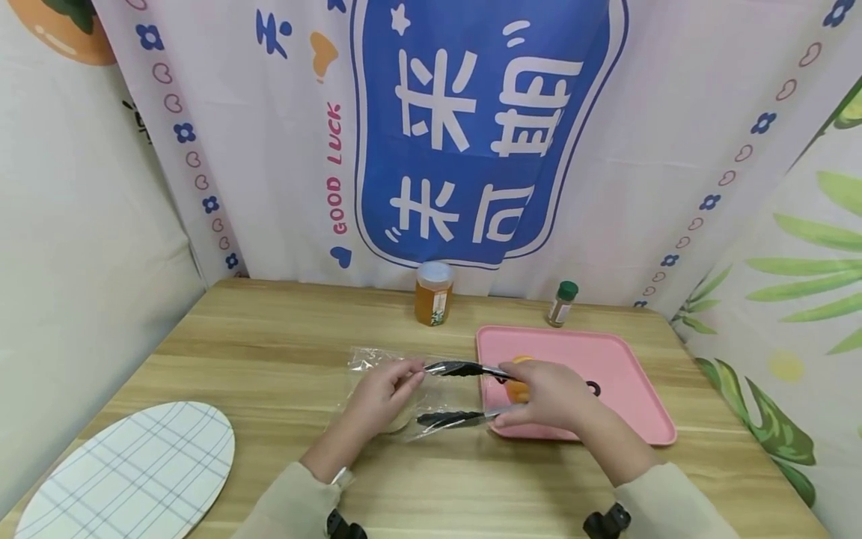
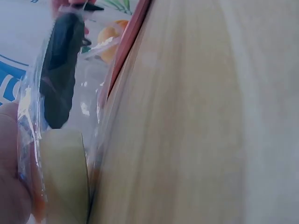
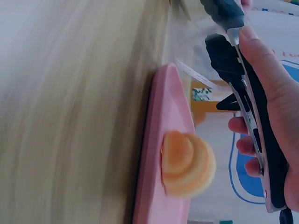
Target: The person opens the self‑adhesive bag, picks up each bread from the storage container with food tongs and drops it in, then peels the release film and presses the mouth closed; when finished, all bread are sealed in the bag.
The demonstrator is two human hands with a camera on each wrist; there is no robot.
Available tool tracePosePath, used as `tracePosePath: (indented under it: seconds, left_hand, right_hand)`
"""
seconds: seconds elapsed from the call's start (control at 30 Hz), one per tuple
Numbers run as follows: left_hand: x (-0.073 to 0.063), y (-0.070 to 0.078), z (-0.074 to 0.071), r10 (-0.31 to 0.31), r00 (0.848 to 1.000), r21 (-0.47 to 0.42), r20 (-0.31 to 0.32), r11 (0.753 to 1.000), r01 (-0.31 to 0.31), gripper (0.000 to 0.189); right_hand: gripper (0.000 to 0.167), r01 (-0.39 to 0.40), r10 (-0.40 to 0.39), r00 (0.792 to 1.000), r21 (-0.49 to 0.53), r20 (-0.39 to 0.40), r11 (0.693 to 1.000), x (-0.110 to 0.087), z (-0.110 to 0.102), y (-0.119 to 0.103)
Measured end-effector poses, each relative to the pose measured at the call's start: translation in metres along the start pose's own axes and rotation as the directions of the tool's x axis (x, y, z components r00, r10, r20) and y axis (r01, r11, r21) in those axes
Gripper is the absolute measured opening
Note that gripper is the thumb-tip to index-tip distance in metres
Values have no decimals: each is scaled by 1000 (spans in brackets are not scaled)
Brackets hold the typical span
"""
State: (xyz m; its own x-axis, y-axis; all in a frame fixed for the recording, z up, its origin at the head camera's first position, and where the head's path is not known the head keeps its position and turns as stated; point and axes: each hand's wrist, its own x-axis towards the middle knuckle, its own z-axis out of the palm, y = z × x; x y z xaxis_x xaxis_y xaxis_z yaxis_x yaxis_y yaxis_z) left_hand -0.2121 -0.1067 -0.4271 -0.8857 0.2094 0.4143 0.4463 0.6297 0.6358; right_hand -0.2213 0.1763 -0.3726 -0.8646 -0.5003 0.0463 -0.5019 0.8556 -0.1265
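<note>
My left hand [image 1: 380,397] pinches the edge of a clear plastic bag [image 1: 364,359] above the middle of the table. Inside the bag is a pale, thick-edged piece [image 2: 65,177] that looks like bread. My right hand [image 1: 555,393] grips a pair of tongs [image 3: 257,121] with black tips and metal-and-black handles. Spread apart, the tong tips point left into the bag's mouth, one of them right at my left fingertips. Below the right hand, a golden bun [image 3: 187,163] sits on the pink tray [image 1: 640,412], partly hidden in the head view.
Behind the bag stands a jar with amber contents [image 1: 433,299]. A small green-capped bottle [image 1: 563,303] is at the tray's back edge. An oval white checked board or mat [image 1: 135,471] lies front left. Printed cloth [image 1: 289,187] hangs along the table's back edge.
</note>
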Motion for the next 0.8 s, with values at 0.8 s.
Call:
tracePosePath:
  seconds: [0.8]
  left_hand:
    - [-4,2,-6,58,998,33,-20,998,-57,15]
  right_hand:
    - [95,-247,249,967,44,-60,968,-73,-22,91]
